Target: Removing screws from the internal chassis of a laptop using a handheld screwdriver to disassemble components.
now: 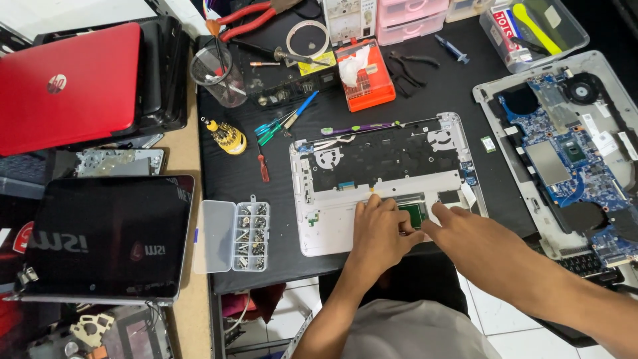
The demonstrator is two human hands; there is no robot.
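On the black surface [232, 173] below my head camera, a white laptop shell [382, 179] lies opened up, its inner side facing up, near the front edge. Both my hands work at its lower middle, over a small green board [413, 214] set in the palm-rest area. My left hand [380, 233] rests on the shell with fingers curled, the fingertips pressing at the left edge of the green board; I cannot tell whether it pinches anything. My right hand [468, 239] comes in from the right, fingers loosely bent and lying flat, the thumb tip touching the board's right edge; nothing shows in its grip.

Just left of the shell sits a clear screw box [242, 236] with its lid swung open. A red screwdriver [263, 166] lies between the two, and a yellow bit holder [229, 137] stands further back. Along the shell's top edge lies a purple toothbrush [355, 127], with an orange case [364, 74] behind it. To the right, well apart from my hands, a second laptop base [565, 153] shows its blue board. A red laptop [66, 86] and a dark one [109, 236] lie at far left.
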